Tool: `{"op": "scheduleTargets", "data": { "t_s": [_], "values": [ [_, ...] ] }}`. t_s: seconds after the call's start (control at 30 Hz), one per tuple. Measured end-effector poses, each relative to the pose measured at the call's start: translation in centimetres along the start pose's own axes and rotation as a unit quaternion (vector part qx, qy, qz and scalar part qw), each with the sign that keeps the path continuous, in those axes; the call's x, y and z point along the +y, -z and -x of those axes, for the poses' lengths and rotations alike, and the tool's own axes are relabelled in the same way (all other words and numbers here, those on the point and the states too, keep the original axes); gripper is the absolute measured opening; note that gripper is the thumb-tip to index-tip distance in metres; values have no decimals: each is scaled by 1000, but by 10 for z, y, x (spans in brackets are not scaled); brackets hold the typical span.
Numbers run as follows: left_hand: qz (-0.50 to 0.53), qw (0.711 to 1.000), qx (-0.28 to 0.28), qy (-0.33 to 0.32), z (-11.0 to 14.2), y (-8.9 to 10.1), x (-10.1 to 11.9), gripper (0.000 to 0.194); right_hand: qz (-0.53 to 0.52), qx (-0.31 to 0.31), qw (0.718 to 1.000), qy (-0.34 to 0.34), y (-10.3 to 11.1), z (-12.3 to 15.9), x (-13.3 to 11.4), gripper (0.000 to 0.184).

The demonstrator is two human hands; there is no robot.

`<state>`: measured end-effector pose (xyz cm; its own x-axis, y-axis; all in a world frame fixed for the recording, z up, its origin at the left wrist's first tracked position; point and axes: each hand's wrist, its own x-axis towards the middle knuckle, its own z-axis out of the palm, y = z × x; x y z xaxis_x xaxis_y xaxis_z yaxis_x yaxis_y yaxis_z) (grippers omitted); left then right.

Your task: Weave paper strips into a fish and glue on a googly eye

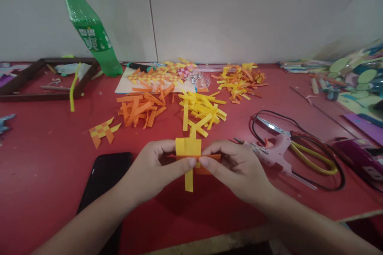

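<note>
As the yellow-and-orange paper piece [188, 146] hangs above the bench's [167, 215] near side, the left hand [160, 165] and right hand [237, 167] pinch it in narrow grips; even thumb pressure should keep its crossed strips flat. Yellow strips [205, 109] lie at twelve o'clock, a glue gun [278, 150] at three, a phone [104, 173] at nine.

The yellow-and-orange paper-strip weave [188, 147] was at near centre, loose ends jutting near, far and right.

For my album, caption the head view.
Left hand and right hand pinch yellow and orange paper strips over a red tabletop.
</note>
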<state>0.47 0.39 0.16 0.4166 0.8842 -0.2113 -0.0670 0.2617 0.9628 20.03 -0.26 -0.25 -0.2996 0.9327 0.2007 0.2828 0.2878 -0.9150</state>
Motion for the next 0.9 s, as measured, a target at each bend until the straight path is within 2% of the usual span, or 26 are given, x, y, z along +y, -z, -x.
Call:
{"op": "scheduleTargets", "data": {
  "t_s": [0.27, 0.57, 0.77, 0.9],
  "values": [
    [-13, 1000, 7, 12, 0, 0, -1, 19, -22, -1, 1000, -9, -1, -1, -1, 13],
    [-34, 998, 54, 16, 1, 0, -1, 19, -29, 10, 999, -31, -1, 1, 2, 17],
    [-32, 999, 27, 16, 1, 0, -1, 25, -32, 23, 999, -28, -1, -1, 4, 15],
    [-31, 999, 29, 23, 0, 1, -2, 25, -25, 30, 999, -28, -2, -1, 3, 13]
  ]
}}
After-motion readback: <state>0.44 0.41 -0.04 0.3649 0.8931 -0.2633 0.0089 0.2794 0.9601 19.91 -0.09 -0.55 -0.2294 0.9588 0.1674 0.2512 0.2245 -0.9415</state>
